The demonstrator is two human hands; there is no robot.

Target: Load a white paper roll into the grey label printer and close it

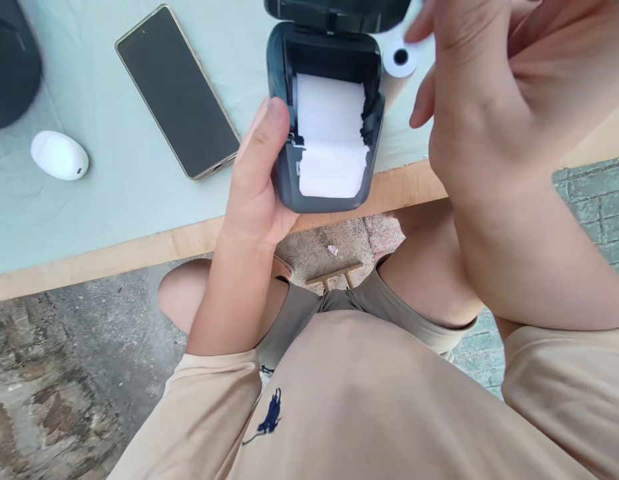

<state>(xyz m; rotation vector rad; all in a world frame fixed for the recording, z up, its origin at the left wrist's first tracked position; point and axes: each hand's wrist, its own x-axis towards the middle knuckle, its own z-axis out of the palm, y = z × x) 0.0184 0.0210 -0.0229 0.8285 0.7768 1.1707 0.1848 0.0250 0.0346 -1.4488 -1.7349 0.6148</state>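
My left hand [259,173] grips a dark portable thermal printer [334,203] from its left side, thumb along the rim, over the table's front edge. The printer's lid [339,10] is swung up, partly cut off by the top of the view. Inside the compartment lies a white paper roll [330,110], with a torn-edged end of paper [333,172] lying over the front lip. To the right of the printer, my right hand [479,87] is raised with its fingers apart, and no object shows in it. A second white paper roll [392,83] stands between the printer and that hand.
On the table's pale cloth [114,193] lie a smartphone [179,93] and a white oval case [59,155]. A dark rounded object [12,67] is cut off at the left edge. The wooden table edge [104,245] runs before my knees. A paper scrap [332,250] lies on the ground.
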